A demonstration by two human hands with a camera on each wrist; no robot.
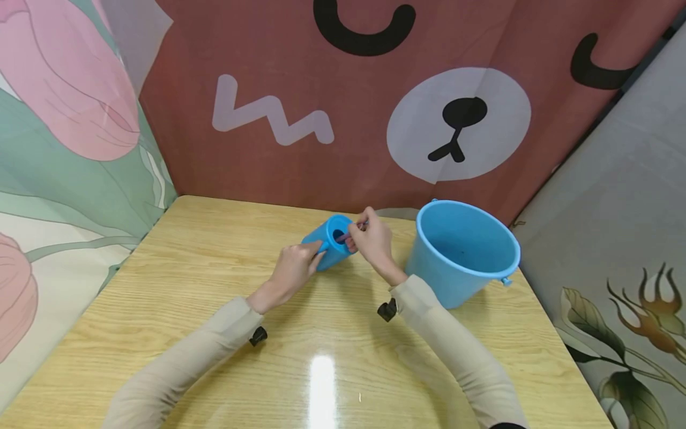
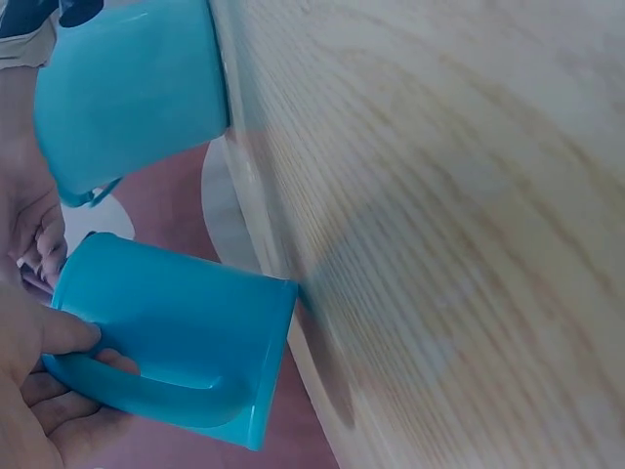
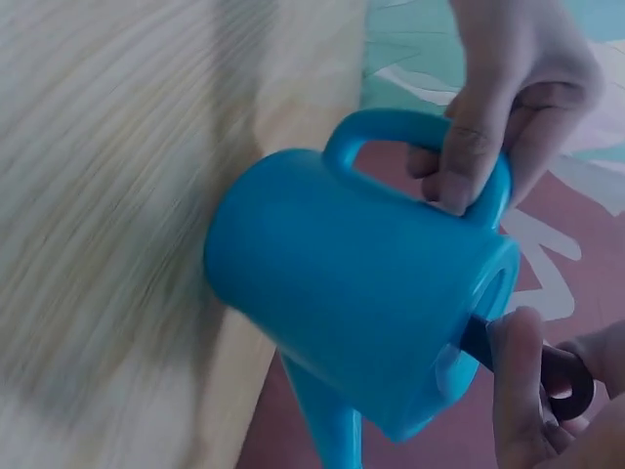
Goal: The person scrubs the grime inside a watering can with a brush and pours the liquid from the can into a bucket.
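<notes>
A blue watering can (image 1: 336, 256) is tilted over the back middle of the table, its opening towards me. My left hand (image 1: 289, 269) grips its handle, thumb on top and fingers curled beneath. Pointing downward in the right wrist view is the spout (image 3: 337, 420). My right hand (image 1: 375, 243) pinches a dark purple piece with a ring-shaped end (image 3: 568, 376). The piece's far end goes into the can's opening and is hidden inside, so its full shape cannot be told. The can's base edge touches or nearly touches the table.
To the right of my right hand stands a large blue bucket (image 1: 436, 271) on the wooden table (image 1: 225, 250). A brown cloth (image 1: 257, 167) with a bear face hangs behind the table's back edge. Patterned cloths hang on both sides.
</notes>
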